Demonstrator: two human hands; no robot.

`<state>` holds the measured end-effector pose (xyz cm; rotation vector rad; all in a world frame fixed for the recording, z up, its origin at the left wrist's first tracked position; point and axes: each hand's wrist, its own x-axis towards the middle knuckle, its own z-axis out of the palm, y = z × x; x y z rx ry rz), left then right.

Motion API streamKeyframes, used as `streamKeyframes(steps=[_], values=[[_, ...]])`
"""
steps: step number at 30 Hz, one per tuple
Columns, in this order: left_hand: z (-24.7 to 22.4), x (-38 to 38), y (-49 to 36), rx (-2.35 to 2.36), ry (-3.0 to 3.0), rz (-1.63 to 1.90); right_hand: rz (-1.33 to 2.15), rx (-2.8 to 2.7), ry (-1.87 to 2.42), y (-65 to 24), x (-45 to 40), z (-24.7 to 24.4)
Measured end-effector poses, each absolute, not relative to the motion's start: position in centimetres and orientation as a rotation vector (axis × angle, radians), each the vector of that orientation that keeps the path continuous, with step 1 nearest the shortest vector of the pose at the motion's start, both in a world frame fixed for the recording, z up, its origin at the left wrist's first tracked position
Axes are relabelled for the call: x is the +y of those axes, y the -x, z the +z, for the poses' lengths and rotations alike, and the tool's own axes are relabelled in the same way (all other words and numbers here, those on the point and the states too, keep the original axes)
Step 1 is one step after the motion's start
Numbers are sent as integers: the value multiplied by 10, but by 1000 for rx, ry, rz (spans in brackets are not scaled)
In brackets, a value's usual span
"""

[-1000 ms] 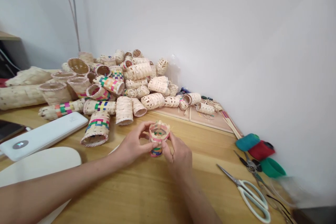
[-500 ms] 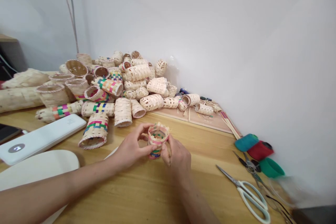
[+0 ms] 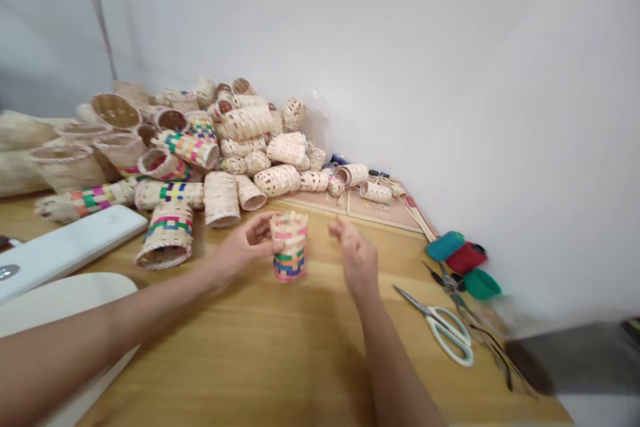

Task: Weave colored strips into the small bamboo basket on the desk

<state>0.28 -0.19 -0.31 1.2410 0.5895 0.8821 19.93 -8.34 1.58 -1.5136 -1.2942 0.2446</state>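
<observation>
A small woven cup-shaped basket (image 3: 290, 257) stands upright on the wooden table, with pink, green, orange and blue bands. Its rim has uncut strip ends sticking up. My left hand (image 3: 250, 240) is closed on the basket's left side, thumb at the front and fingers behind. To the right of the basket, apart from it, my right hand (image 3: 356, 253) hovers with its fingers drawn together. Those fingers are slightly blurred, and whatever they may hold cannot be made out.
Behind my hands lies a pile of woven baskets (image 3: 245, 121). White-handled scissors (image 3: 440, 327) rest to the right, near teal, red and green spools (image 3: 466, 257) and eyeglasses (image 3: 495, 350). A white power bank (image 3: 75, 247) and a white board (image 3: 75, 297) lie left.
My right hand has let go of the basket and moved off to the right. My left hand still holds the basket, now seen more from the side. The view has swung right.
</observation>
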Motion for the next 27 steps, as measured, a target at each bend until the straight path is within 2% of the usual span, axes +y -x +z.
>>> streamKeyframes(steps=[5,11,20,27], values=[[-1,1,1,551,-1143,831,125,-1019,1288,-241,-103,72],[-2,3,2,572,-1082,805,-45,-1067,1412,-272,-157,110],[-1,-5,0,845,-1055,817,-247,-724,1702,-342,-269,72],[-14,-4,-9,900,-1327,773,-210,-528,1775,-358,-315,45]])
